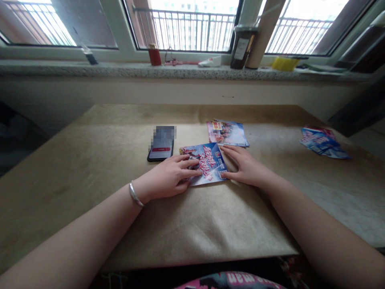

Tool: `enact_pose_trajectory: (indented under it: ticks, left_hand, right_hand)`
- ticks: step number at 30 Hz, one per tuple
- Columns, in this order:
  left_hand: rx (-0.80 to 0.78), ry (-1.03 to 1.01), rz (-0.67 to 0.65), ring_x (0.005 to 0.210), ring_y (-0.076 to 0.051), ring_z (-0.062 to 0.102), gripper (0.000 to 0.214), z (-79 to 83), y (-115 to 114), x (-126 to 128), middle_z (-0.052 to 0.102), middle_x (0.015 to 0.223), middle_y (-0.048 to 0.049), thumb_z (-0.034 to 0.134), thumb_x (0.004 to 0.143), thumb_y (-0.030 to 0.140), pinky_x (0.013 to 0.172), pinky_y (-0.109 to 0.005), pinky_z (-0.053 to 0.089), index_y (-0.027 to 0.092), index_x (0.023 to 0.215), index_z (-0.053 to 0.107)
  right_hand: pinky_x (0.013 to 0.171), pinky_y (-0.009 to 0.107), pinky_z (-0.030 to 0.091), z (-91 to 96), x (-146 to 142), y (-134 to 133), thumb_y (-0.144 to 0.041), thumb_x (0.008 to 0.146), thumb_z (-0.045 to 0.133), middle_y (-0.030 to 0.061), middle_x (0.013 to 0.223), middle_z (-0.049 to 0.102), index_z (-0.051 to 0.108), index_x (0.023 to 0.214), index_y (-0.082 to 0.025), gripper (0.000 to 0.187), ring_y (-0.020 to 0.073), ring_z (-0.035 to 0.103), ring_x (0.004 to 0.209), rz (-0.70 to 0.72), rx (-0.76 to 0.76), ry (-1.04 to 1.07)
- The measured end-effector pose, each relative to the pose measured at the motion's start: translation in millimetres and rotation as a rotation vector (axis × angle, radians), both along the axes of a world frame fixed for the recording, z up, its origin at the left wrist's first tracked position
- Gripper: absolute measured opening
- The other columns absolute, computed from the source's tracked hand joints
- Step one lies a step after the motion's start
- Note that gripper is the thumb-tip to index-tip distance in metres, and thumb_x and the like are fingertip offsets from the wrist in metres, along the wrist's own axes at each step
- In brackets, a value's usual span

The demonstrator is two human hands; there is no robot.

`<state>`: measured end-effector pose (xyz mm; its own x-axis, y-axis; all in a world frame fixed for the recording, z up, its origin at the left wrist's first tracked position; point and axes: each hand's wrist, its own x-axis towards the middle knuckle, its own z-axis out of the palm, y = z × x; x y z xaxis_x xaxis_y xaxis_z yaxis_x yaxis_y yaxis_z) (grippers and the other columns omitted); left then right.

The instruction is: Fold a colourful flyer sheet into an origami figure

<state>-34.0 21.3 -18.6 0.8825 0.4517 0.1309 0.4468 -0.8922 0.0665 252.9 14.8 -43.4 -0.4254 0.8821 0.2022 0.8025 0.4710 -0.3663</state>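
Leaflet [210, 160], one: on worktop [93, 156], beneath left hand [170, 176], fingers loosely spread; right hand [249, 168], thumb and fingers parted, at its edge. Step, apparently: steadying it flat. Lifting would call for fingertips under that edge.

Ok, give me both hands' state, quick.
Left hand: open, fingers resting on the blue leaflet.
Right hand: open, thumb and fingers at the leaflet's right edge.

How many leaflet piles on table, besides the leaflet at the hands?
2: rear pile just beyond the leaflet under the left hand; fanned pile on the right side of the table. Leaflets underneath may be hidden.
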Motion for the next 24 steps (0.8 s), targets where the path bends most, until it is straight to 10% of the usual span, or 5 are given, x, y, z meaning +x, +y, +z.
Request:
enact_pose_trajectory:
  ticks: [6,24]
  left_hand:
    - [-0.023,-0.003,-0.011,0.13,-0.027,0.041,0.042,-0.2,1.1,1.0,0.048,0.139,-0.0059,0.058,0.087,0.038,0.108,-0.047,0.034,0.025,0.127,0.054]
    - [0.235,-0.059,0.114,0.116,-0.02,0.053,0.022,8.1,-0.5,0.7,0.068,0.112,0.0009,0.049,0.089,0.017,0.107,-0.044,0.028,0.026,0.096,0.068]
  right_hand:
    - [0.11,0.048,0.032,1.0,0.5,0.0,-0.041,0.075,0.066,0.0122,0.143,0.04,0.04,0.141,-0.022,0.073,0.0294,0.037,0.132,0.001,0.0,0.006]
    - [0.113,0.049,0.027,0.2,1.5,-2.3,-0.046,0.073,0.067,0.0123,0.147,0.035,0.046,0.137,-0.022,0.072,0.0301,0.029,0.137,0.123,0.008,-0.053]
